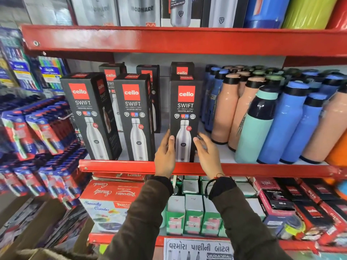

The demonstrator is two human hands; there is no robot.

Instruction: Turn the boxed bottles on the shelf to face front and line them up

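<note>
Red shelf | hands flank rightmost boxed bottle, front-facing

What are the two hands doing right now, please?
Left hand: open, fingers against the left edge of the right-hand boxed bottle.
Right hand: open, at the box's right edge; contact unclear.

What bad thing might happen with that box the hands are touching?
1. The right-hand boxed bottle is tall and narrow and sits at the shelf's front edge. The left hand and right hand touch only its lower part, so a hard push might tip it.
2. The loose bottles stand close on its right; sliding the box that way might knock one over.
</note>
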